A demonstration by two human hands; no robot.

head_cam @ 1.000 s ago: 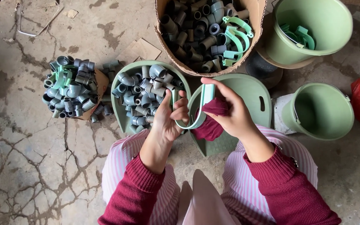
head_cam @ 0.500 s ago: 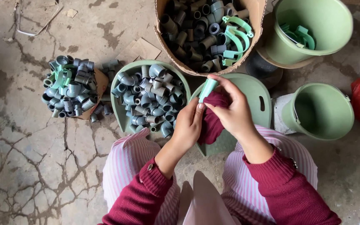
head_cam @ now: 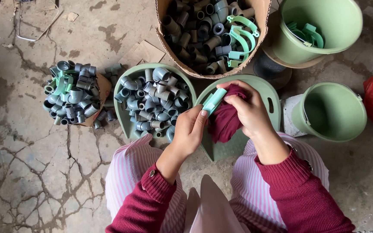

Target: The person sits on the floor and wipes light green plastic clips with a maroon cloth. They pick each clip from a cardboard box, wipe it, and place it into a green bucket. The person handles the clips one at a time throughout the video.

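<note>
Hands have closed in since a second ago: left hand (head_cam: 191, 127) now pinches the pale green clip (head_cam: 214, 100), right hand (head_cam: 249, 108) rubbing it with a dark red cloth (head_cam: 223, 121), wiping under way.

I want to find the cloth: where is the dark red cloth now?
In the head view, the dark red cloth is at centre, held in the right hand, against the light green clip that the left hand touches, above the green tray.

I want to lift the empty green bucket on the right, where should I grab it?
Take the empty bucket by its near rim from above: it stands upright, mouth open, nothing inside. Its thin wire handle lies down along the left rim, harder to catch.
</note>
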